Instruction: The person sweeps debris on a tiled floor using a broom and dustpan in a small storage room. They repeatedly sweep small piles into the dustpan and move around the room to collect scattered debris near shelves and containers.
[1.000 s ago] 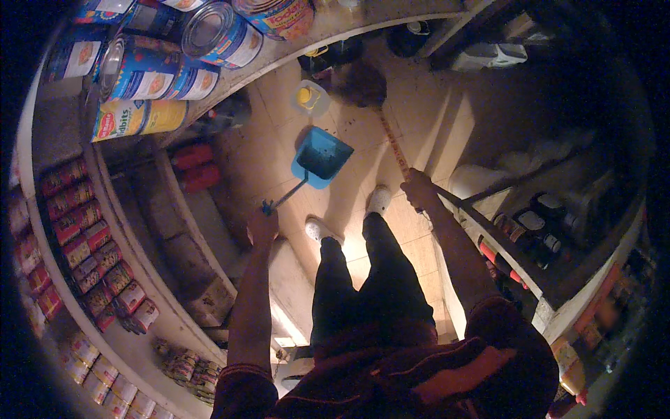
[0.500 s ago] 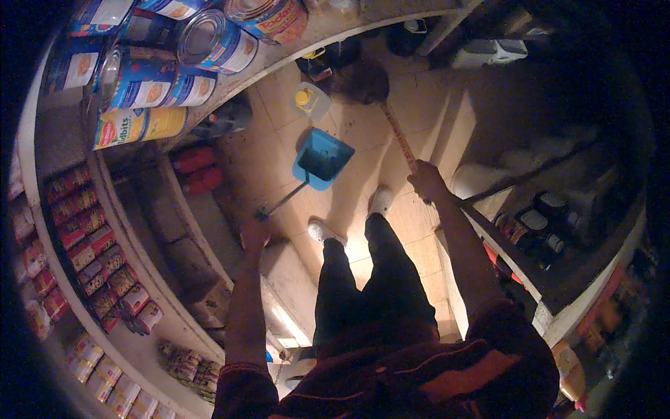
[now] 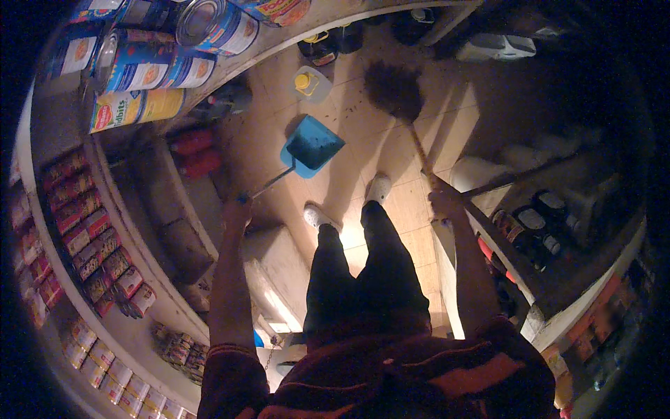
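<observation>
L hand (image 3: 237, 213) closed on dustpan (image 3: 315, 143), R hand (image 3: 445, 200) on broom (image 3: 396, 92), tiled flr (image 3: 410, 237) btwn shelves (image 3: 293, 33).

Stocked shelves (image 3: 349, 17) flank a tan tiled floor (image 3: 410, 244) (brightest near mid-view) in otherwise dim light.

Dustpan (image 3: 314, 145) on flr (image 3: 412, 199). Rel. to it: jug (image 3: 314, 85) just beyond; broom (image 3: 410, 117) to R; clogs (image 3: 379, 188) nearer wearer; L hand (image 3: 236, 213) nearer, to L; R hand (image 3: 444, 201) nearer, to R; tins (image 3: 143, 64) on shelf (image 3: 278, 40), beyond & L; bottles (image 3: 508, 225) well R.
</observation>
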Motion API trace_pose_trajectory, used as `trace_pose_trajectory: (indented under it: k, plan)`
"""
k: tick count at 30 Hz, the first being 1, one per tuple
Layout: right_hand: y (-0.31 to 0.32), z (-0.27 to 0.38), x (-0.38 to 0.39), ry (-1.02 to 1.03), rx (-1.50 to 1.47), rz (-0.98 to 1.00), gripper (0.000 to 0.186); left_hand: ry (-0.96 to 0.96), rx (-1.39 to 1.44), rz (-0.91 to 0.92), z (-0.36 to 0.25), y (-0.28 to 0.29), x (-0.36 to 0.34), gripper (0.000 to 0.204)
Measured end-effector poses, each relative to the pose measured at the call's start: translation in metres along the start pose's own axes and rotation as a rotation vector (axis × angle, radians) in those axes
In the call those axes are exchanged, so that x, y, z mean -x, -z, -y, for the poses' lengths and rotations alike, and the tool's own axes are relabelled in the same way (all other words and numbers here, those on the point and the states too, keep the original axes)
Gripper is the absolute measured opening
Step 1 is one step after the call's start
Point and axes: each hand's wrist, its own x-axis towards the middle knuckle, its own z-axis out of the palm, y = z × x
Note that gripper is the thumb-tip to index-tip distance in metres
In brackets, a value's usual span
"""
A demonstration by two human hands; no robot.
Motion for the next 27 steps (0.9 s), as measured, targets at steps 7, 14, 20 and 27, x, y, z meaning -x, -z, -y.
trace_pose_trajectory:
  k: [7, 14, 20, 27]
  plan:
    - [-0.104, -0.073, 0.080, -0.235, 0.055, -0.017, 0.043, 0.074, -0.011, 0.074, 0.000, -0.011, -0.001, 0.047]
    - [-0.083, -0.041, 0.113, -0.316, -0.536, -0.017, 0.008, -0.033, -0.035, 0.144, -0.003, -0.001, -0.004, 0.047]
    - [-0.187, -0.068, 0.068, -0.170, 0.284, -0.080, 0.015, -0.162, -0.035, 0.052, 0.021, -0.024, -0.013, 0.041]
    - [-0.305, -0.135, 0.264, -0.236, -0.208, -0.256, 0.038, -0.588, 0.097, -0.015, 0.093, -0.044, -0.025, 0.038]
